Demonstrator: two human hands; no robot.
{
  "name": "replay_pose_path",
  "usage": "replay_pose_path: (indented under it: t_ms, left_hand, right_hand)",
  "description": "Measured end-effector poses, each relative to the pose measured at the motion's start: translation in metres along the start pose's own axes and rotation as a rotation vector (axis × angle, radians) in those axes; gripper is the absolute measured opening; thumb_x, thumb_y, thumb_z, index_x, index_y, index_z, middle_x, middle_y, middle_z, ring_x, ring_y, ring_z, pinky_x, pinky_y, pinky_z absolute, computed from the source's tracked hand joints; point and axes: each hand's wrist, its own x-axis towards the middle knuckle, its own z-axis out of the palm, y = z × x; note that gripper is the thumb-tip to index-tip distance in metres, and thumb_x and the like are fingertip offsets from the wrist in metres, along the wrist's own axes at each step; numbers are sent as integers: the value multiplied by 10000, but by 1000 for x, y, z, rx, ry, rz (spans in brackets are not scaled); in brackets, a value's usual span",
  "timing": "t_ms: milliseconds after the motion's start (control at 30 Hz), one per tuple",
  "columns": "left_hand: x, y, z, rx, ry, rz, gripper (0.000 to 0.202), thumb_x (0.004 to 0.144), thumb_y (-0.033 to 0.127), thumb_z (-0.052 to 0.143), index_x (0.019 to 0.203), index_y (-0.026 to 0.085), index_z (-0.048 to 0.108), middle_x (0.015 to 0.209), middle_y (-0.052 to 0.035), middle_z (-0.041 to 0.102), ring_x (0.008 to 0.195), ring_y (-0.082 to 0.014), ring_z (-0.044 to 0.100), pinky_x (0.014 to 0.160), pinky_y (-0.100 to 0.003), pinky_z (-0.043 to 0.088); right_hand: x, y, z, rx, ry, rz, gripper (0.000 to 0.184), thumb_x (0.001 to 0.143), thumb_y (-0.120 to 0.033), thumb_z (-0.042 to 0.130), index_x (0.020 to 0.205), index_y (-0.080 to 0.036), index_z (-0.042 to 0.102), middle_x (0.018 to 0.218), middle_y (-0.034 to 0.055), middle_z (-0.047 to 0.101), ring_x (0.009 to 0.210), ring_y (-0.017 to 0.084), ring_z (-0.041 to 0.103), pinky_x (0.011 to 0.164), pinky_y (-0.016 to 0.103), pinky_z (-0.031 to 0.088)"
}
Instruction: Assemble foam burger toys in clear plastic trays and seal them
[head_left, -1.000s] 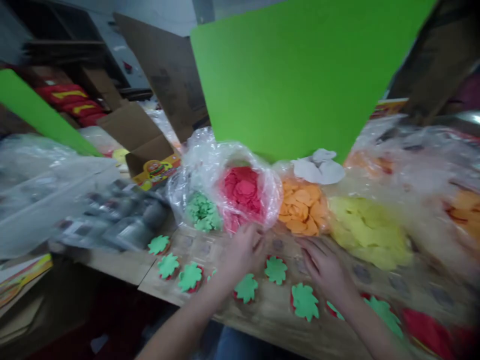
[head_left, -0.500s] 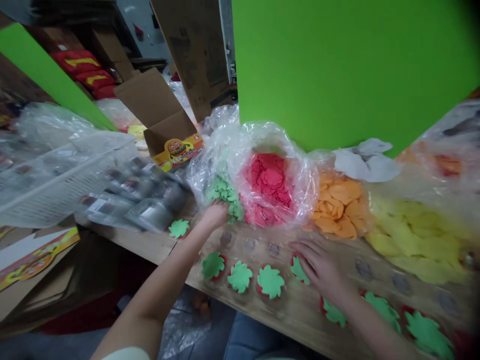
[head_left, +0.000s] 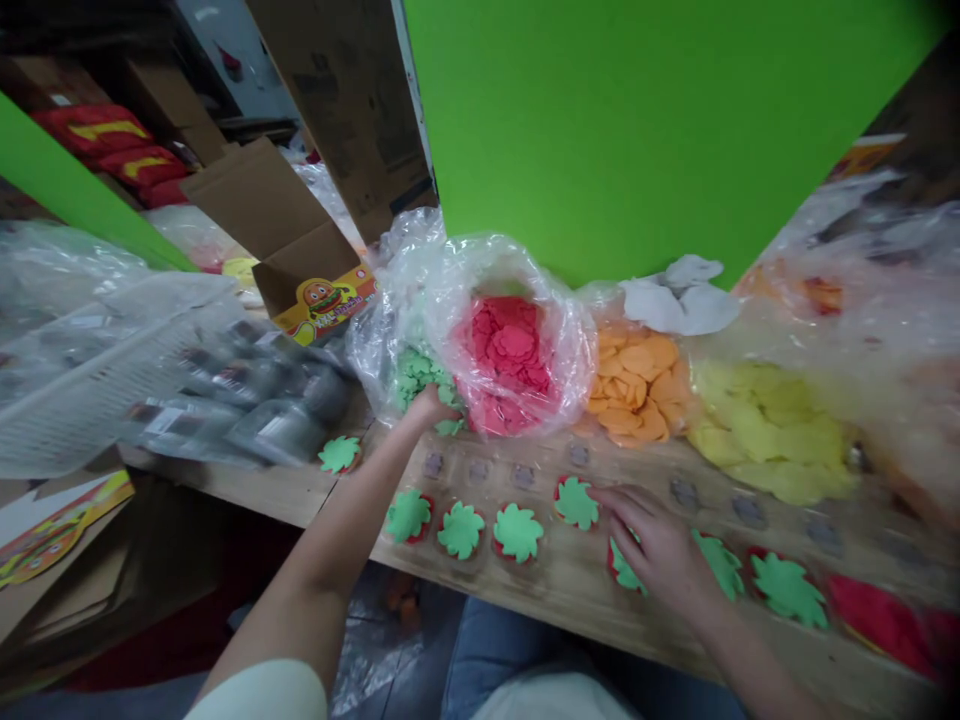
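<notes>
My left hand (head_left: 430, 407) reaches to the mouth of a clear plastic bag of green foam leaf cutouts (head_left: 417, 372). Its fingers are curled, with a green foam piece (head_left: 450, 427) at their tips. My right hand (head_left: 654, 535) is over the table, palm down, fingers stretched out. Its fingertips touch or nearly touch the edge of a scalloped green piece (head_left: 577, 503), which lies on a red one in a clear container. Partly under this hand is another green piece (head_left: 626, 568). Several similar green-on-red stacks (head_left: 518, 532) stand in a row along the front.
Behind the row lie bags of red pieces (head_left: 514, 345), orange pieces (head_left: 637, 385) and yellow pieces (head_left: 772, 430). A green panel (head_left: 637, 130) rises behind. At left are clear packages (head_left: 277, 430), a white basket (head_left: 97, 370) and an open burger-print carton (head_left: 292, 250).
The view has shifted to the right. My right hand has drawn back from over the fourth stack, whose green piece now shows whole. My left hand stays at the green pile, a green piece now showing at its fingers.
</notes>
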Motion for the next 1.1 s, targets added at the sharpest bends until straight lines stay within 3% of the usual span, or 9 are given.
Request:
replay_pose_path:
  t_ms: [100, 267, 433, 600, 733, 833, 933, 1100]
  left_hand:
    - [-7, 4, -10, -65, 58, 11, 506, 499, 261, 733, 950, 138, 540, 997, -116, 617, 978, -275, 552, 757, -284, 429]
    - [-20, -1, -49, -288, 162, -15, 499, 480, 135, 713, 951, 162, 550, 1073, -90, 583, 1122, -296, 456, 849, -306, 407]
    - [-27, -9, -82, -687, 129, -100, 395, 594, 144, 644, 968, 181, 521, 852, -40, 623, 808, -209, 602, 689, -319, 496]
    - [-28, -5, -77, -984, 62, -160, 206, 669, 137, 535, 875, 137, 527, 753, -65, 611, 683, -190, 607, 622, -344, 526]
    - [-26, 3, -61, -967, 81, -138, 299, 623, 83, 561, 912, 159, 546, 775, -54, 614, 778, -213, 613, 658, -312, 506]
    - [-24, 8, -63, -912, 124, -81, 365, 530, -21, 574, 832, 184, 585, 825, -37, 618, 919, -212, 581, 721, -236, 462]
    - [-21, 8, -84, -913, 164, -46, 374, 499, -45, 570, 791, 188, 598, 808, -15, 614, 921, -189, 568, 719, -192, 438]
    - [-30, -7, -125, -1040, 153, -90, 302, 571, 66, 595, 852, 168, 555, 622, 34, 556, 567, -118, 550, 611, -249, 487]
  right_hand:
    - [-12, 6, -2, 4, 20, 39, 297, 852, -165, 405, 1102, -230, 553, 1035, 52, 614, 971, 173, 563, 842, 354, 475]
    - [-28, 18, -6, 24, 33, 104, 306, 843, -159, 397, 1087, -233, 568, 1017, 55, 624, 935, 174, 586, 802, 342, 491]
    - [-26, 11, -5, 79, -15, 119, 298, 859, -168, 378, 1069, -221, 583, 1022, 54, 627, 950, 170, 576, 821, 329, 472]
    - [-9, -8, 1, 106, -91, 76, 328, 852, -150, 388, 1115, -238, 563, 1037, 44, 620, 967, 171, 558, 846, 328, 446]
    - [6, -21, 3, 98, -162, 28, 338, 844, -141, 398, 1119, -247, 562, 1041, 46, 611, 965, 179, 549, 848, 330, 436]
    - [11, -28, 1, 117, -199, 12, 334, 844, -131, 393, 1105, -245, 568, 1035, 46, 609, 963, 171, 548, 852, 315, 431]
    - [10, -29, -1, 140, -209, 29, 327, 843, -129, 391, 1093, -235, 575, 1037, 49, 610, 960, 165, 551, 850, 306, 430]
    - [21, -30, 2, 329, -179, 79, 300, 844, -183, 410, 1074, -245, 592, 1057, 53, 614, 988, 189, 547, 880, 355, 414]
